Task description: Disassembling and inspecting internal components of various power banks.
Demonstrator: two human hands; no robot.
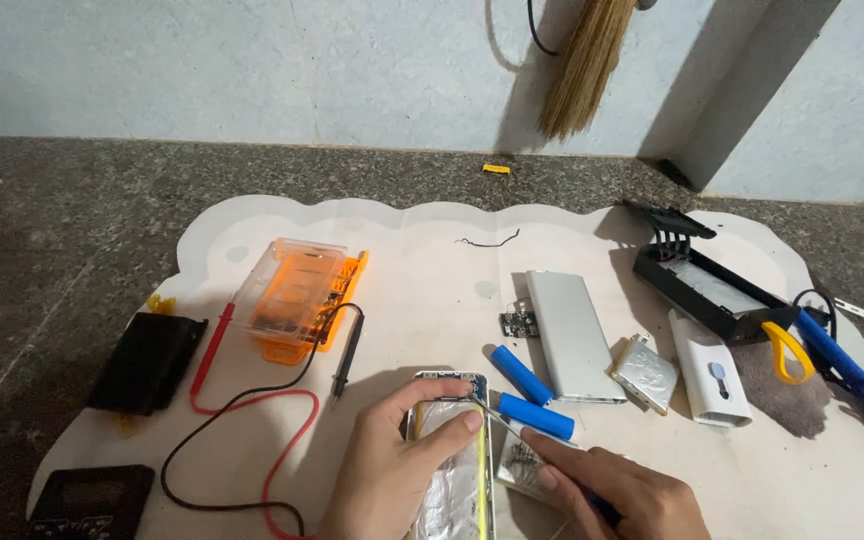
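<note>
Lying lengthwise, silver battery pack [457,470] toward camera.

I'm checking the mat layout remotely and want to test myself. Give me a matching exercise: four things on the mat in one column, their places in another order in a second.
Things:
1. orange screwdriver bit case
2. silver power bank shell
3. black tray
4. foil-wrapped battery pack

Places:
A. far right, beside the blue-handled soldering iron
B. under the left hand
C. left side, by the red and black probe leads
D. middle, right of two blue cylindrical cells

Pairs: 1-C, 2-D, 3-A, 4-B
</note>
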